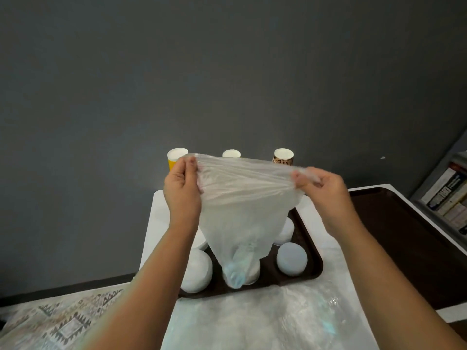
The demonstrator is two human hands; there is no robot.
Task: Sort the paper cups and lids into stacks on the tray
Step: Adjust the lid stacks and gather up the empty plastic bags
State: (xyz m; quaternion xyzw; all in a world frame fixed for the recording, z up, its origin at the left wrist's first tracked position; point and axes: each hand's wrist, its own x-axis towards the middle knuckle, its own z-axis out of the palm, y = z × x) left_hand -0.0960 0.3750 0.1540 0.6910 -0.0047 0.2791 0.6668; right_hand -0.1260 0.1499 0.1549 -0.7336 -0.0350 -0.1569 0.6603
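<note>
Both arms reach forward: the left hand (182, 188) and right hand (321, 184) each pinch the stretched, translucent thin plastic bag (242, 210) above the dark brown tray (312, 251).

A grey wall (227, 72) is seen behind the worktop (265, 322). Books (447, 198) are shelved to its right, a patterned cloth (60, 322) to its left.

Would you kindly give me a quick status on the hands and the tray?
Left hand and right hand pinch a clear plastic bag, stretched above the tray. White lid stacks on tray. Bag hides the middle stacks.
</note>
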